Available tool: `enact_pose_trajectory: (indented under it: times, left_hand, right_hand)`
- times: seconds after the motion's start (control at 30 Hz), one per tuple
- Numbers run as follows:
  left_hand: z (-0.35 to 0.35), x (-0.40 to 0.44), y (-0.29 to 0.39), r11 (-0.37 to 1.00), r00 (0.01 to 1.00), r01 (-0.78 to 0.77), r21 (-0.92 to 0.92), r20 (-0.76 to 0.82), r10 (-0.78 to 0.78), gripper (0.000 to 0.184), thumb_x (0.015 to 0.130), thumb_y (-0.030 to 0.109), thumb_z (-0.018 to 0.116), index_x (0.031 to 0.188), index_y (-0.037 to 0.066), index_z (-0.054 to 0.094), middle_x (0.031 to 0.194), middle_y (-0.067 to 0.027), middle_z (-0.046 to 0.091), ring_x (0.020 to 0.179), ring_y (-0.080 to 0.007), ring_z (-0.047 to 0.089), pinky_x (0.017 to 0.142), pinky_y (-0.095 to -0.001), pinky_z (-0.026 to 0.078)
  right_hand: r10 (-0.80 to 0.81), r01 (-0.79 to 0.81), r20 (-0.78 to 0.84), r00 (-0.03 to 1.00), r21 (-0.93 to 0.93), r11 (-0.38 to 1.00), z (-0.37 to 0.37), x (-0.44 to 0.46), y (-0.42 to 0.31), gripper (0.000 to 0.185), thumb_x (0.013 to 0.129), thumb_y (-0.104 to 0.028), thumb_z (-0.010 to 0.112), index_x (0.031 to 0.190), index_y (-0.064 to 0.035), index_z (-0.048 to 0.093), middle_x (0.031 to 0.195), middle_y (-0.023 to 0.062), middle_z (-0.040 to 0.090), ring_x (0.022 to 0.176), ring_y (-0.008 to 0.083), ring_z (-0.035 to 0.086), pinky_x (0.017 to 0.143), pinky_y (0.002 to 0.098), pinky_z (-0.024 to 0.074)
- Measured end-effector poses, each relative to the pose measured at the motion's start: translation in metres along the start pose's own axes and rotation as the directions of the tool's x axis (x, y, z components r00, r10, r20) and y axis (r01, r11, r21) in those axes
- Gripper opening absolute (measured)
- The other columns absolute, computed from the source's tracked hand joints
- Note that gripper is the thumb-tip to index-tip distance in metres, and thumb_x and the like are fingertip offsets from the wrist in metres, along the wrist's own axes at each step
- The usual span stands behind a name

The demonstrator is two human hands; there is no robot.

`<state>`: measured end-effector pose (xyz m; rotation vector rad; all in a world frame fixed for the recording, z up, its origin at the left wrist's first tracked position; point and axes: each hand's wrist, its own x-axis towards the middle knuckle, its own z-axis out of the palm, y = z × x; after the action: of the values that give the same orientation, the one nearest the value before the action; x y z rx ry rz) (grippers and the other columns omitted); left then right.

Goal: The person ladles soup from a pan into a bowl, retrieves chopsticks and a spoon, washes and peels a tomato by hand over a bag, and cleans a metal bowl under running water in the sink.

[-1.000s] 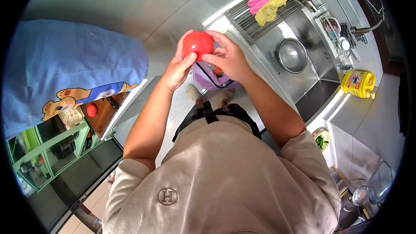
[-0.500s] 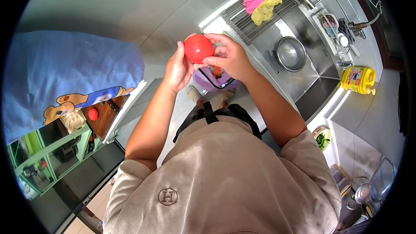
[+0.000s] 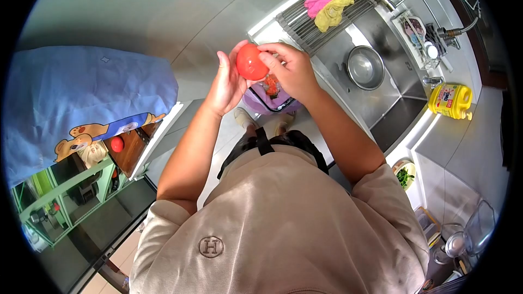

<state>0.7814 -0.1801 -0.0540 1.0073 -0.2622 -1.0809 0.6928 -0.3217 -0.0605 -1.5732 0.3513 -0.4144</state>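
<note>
A smooth, shiny red tomato (image 3: pixel 249 63) is held up in front of me. My left hand (image 3: pixel 224 88) cradles it from the left and below, palm up, with the thumb standing away from it. From the right, my right hand (image 3: pixel 296 72) has its thumb and fingers bent onto the tomato's side; whether they pinch at its skin cannot be made out. Below both hands stands a bin with a purple bag (image 3: pixel 255 103), with red and orange scraps (image 3: pixel 272 86) inside.
To the right is a steel sink (image 3: pixel 389 98) with a metal bowl (image 3: pixel 365 67), a drying rack (image 3: pixel 305 30) with cloths, and a yellow detergent jug (image 3: pixel 450 100). At left, another tomato (image 3: pixel 117 144) lies on a brown board (image 3: pixel 129 155) beside a blue cover (image 3: pixel 92 87).
The tomato has turned a little in my hands and shifted slightly right. My left thumb has come off it, and my right fingers have moved further over its side.
</note>
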Motion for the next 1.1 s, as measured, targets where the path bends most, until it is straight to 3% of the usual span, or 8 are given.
enact_pose_trajectory:
  times: [0.2,0.43,0.5,0.6,0.63,0.73,0.83,1.1]
  left_hand:
    - [0.006,0.003,-0.001,0.994,0.997,0.038,0.098,-0.071,-0.031,0.092,0.081,0.077,0.019,0.141,0.008,0.022,0.135,-0.0126,0.040,0.124,-0.0249,0.043,0.102,-0.0393,0.037]
    - [0.001,0.004,0.000,0.999,0.998,0.002,0.039,-0.063,0.000,0.079,0.087,0.069,0.025,0.137,0.008,0.028,0.128,-0.0105,0.045,0.115,-0.0224,0.050,0.091,-0.0374,0.046]
    - [-0.003,0.003,-0.002,0.999,0.996,0.020,0.030,-0.083,-0.018,0.066,0.091,0.059,0.036,0.136,0.010,0.030,0.127,-0.0100,0.046,0.112,-0.0217,0.051,0.088,-0.0363,0.047]
    - [-0.004,0.002,-0.001,0.999,0.992,0.027,0.033,-0.123,-0.023,0.052,0.093,0.039,0.051,0.134,0.012,0.033,0.126,-0.0090,0.047,0.110,-0.0203,0.052,0.089,-0.0348,0.047]
    - [-0.004,0.001,-0.001,0.999,0.990,0.025,0.036,-0.138,-0.020,0.050,0.093,0.032,0.055,0.134,0.013,0.034,0.125,-0.0087,0.047,0.110,-0.0197,0.052,0.090,-0.0343,0.046]
    - [-0.006,0.001,-0.008,0.997,0.983,-0.029,0.074,-0.181,0.042,0.048,0.090,0.020,0.059,0.132,0.012,0.036,0.122,-0.0079,0.049,0.109,-0.0178,0.050,0.093,-0.0321,0.043]
    - [-0.010,0.000,-0.010,0.954,0.983,-0.099,0.283,-0.119,0.137,0.047,0.090,0.018,0.058,0.131,0.011,0.037,0.118,-0.0074,0.051,0.110,-0.0165,0.049,0.096,-0.0304,0.040]
    - [-0.009,-0.004,-0.004,0.986,0.977,-0.126,0.110,-0.157,0.143,0.046,0.088,0.011,0.054,0.131,0.010,0.037,0.117,-0.0083,0.052,0.109,-0.0179,0.049,0.097,-0.0320,0.039]
  right_hand:
    - [-0.221,0.154,-0.099,0.970,-0.450,0.879,0.014,-0.007,-0.015,0.024,0.079,-0.019,0.067,0.099,-0.0052,0.064,0.091,0.0106,0.064,0.072,0.0239,0.063,0.064,0.0327,0.0510]
    - [-0.027,0.029,-0.117,0.993,0.017,0.999,0.010,0.001,0.023,0.017,0.087,-0.011,0.058,0.100,-0.0040,0.065,0.086,0.0087,0.066,0.066,0.0157,0.061,0.062,0.0271,0.0495]
    - [0.197,-0.184,-0.026,0.980,0.252,0.950,0.006,0.002,0.022,0.017,0.090,-0.010,0.054,0.100,-0.0013,0.064,0.084,0.0068,0.066,0.064,0.0102,0.058,0.060,0.0239,0.0480]
    - [0.200,-0.170,-0.064,0.978,0.321,0.932,0.011,0.000,0.020,0.020,0.094,-0.015,0.051,0.096,0.0010,0.063,0.079,0.0030,0.062,0.062,0.0057,0.052,0.058,0.0202,0.0445]
    - [0.218,-0.179,-0.080,0.973,0.339,0.923,0.012,0.000,0.019,0.021,0.095,-0.017,0.051,0.095,0.0006,0.063,0.078,0.0023,0.061,0.062,0.0058,0.052,0.058,0.0200,0.0437]
    - [0.289,-0.285,0.014,0.957,-0.120,0.951,0.007,0.001,0.005,0.021,0.095,-0.021,0.052,0.089,-0.0021,0.061,0.071,-0.0006,0.056,0.059,0.0044,0.048,0.054,0.0197,0.0395]
    - [0.193,-0.205,0.109,0.975,0.113,0.972,0.016,0.003,0.020,0.021,0.094,-0.023,0.054,0.085,-0.0042,0.059,0.065,-0.0035,0.051,0.057,0.0035,0.044,0.050,0.0202,0.0348]
    - [0.132,-0.138,0.086,0.987,0.062,0.989,0.017,0.002,0.025,0.020,0.091,-0.020,0.057,0.081,-0.0015,0.059,0.064,0.0022,0.056,0.057,0.0077,0.047,0.052,0.0253,0.0385]
